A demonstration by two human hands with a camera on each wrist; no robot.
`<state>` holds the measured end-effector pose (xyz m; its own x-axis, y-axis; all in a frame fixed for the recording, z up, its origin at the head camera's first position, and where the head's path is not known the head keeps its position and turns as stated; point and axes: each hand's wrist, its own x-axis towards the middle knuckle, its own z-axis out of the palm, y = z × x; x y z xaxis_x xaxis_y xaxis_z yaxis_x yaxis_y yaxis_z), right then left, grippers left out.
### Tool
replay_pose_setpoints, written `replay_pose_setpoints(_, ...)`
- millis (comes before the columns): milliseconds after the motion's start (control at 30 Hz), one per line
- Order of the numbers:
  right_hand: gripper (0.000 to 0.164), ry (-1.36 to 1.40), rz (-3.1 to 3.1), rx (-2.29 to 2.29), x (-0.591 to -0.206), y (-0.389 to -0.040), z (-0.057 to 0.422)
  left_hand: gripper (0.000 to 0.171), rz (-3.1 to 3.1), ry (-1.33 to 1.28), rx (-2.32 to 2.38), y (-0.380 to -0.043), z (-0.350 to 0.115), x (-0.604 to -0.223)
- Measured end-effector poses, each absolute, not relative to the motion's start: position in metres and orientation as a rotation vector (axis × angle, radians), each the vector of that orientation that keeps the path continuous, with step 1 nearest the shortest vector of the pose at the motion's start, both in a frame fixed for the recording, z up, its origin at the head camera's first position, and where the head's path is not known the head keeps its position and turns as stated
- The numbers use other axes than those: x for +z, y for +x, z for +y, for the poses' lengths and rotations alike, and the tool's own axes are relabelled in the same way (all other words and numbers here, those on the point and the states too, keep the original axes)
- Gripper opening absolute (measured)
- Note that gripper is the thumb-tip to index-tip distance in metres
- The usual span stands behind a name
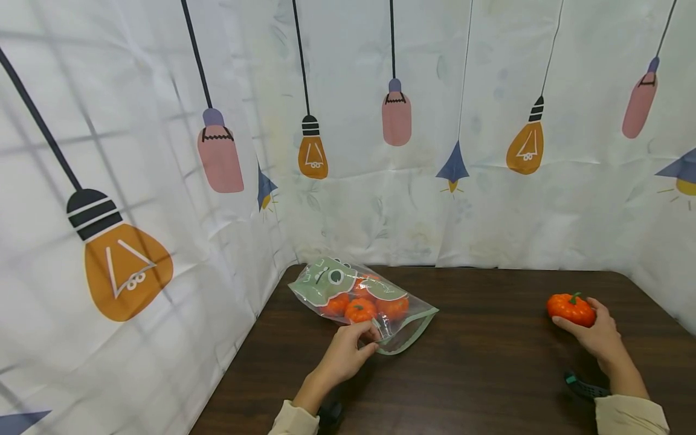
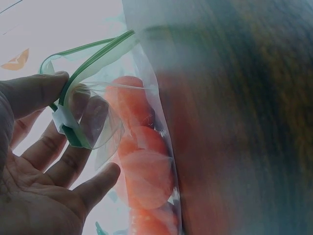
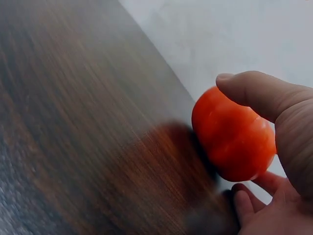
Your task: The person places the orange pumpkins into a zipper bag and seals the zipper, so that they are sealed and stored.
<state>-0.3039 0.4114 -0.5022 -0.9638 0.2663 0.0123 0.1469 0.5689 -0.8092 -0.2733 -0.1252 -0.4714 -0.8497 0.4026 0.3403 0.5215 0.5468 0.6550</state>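
Observation:
A clear zip bag (image 1: 413,326) with green trim and a printed green cartoon face lies at the table's back left. Several small orange pumpkins (image 1: 360,310) show through its plastic. My left hand (image 1: 348,353) pinches the bag's green zip edge (image 2: 93,63) between thumb and fingers, near a white slider (image 2: 61,119); the bag's mouth stands apart there. Far to the right, my right hand (image 1: 598,332) grips another small orange pumpkin (image 1: 571,309) with a green stem, thumb on one side and fingers on the other. Whether that pumpkin touches the table cannot be told.
Both hands are over a dark brown wooden table (image 1: 478,374). A white curtain (image 1: 359,217) printed with hanging lamps stands along its back and left sides. A dark strap (image 1: 584,386) shows at the right wrist.

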Motion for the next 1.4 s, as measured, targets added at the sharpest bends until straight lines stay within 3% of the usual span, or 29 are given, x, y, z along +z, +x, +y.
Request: replay_pose_setpoints(1400, 0.102, -0.140, -2.727, 1.559, -0.4974, -0.2949, 0.4121, 0.017, -2.615, -0.799, -1.181, -0.2733, -0.1250, -0.4720)
